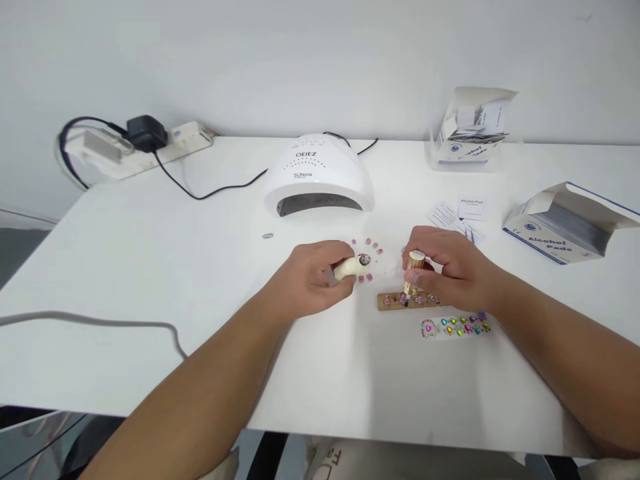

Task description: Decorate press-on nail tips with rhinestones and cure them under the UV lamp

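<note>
My left hand (313, 277) is closed around a cream practice finger (353, 267) that carries a decorated nail tip, held just above the white table (150, 267). My right hand (450, 270) pinches a gold-capped brush handle (413, 270), its tip down at a wooden strip (387, 301) bearing several pink nail tips. Small pink nail tips (369, 243) lie in a ring between the hands. A sheet of coloured heart gem stickers (455, 327) lies just in front of my right hand.
A white UV nail lamp (319, 180) stands behind the hands, its black cord running left to a power strip (135, 143). Two open boxes of alcohol pads (565, 223) (470, 137) and loose pad sachets (457, 213) sit at the right. A grey cable (100, 323) crosses the left.
</note>
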`<state>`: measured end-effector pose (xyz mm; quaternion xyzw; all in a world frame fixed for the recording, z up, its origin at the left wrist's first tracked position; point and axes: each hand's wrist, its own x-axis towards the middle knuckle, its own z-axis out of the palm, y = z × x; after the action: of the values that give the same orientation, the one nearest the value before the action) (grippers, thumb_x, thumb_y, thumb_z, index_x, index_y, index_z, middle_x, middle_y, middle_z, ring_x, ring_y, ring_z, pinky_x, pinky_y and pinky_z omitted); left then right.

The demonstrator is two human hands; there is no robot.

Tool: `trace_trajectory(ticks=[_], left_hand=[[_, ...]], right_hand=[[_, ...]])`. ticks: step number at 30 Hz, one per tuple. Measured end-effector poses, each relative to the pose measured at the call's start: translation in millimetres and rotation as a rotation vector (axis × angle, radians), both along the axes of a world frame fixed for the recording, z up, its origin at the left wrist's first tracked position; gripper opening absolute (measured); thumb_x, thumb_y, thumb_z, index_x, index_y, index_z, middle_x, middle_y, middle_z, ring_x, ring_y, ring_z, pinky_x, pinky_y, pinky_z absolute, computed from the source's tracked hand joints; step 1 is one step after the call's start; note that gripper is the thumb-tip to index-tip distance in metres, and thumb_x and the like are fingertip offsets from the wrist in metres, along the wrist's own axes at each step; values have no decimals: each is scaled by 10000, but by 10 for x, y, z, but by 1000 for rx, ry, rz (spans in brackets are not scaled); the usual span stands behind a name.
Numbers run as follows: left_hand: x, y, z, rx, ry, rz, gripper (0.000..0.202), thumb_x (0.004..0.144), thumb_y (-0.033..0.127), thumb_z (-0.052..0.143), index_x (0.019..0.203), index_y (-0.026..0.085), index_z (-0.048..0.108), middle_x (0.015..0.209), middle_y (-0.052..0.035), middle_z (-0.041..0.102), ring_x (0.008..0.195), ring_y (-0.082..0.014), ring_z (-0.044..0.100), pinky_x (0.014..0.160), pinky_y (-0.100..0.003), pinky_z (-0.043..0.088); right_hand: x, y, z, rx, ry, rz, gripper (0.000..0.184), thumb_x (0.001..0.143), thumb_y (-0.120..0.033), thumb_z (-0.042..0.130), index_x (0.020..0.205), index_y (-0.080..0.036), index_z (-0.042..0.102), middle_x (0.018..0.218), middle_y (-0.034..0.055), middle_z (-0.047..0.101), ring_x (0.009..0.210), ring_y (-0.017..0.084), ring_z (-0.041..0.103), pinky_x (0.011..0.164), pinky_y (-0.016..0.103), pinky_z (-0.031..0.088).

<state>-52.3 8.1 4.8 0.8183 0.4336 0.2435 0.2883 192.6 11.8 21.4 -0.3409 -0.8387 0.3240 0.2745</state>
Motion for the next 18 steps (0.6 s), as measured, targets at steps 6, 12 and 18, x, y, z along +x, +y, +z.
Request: trace_trajectory(ticks=[6,12,18], left_hand=[[-2,5,-2,14,3,-7,109,745,145,554,830,165,619,702,10,588,597,-104,487,500,-216,369],[9,2,25,-19,-6,-4,84,741,155,551,798,160,612,705,6,591,610,-110,503,513,-222,377],[24,-9,31,-3,-39,-21,84,754,155,544,812,162,604,691,7,584,606,-110,506,550,-235,409]], right_hand=[[-18,17,-44,109,-9,15,218,870,-289,494,674,-197,470,562,-27,460,591,122,406,554,264,333],[-6,31,-11,153,-4,-96,207,860,-282,506,674,-197,470,595,-19,510,581,119,453,554,272,360],[32,-22,30,75,285,-258,165,894,-328,515,772,-220,542,673,-11,588,576,126,507,555,303,386]])
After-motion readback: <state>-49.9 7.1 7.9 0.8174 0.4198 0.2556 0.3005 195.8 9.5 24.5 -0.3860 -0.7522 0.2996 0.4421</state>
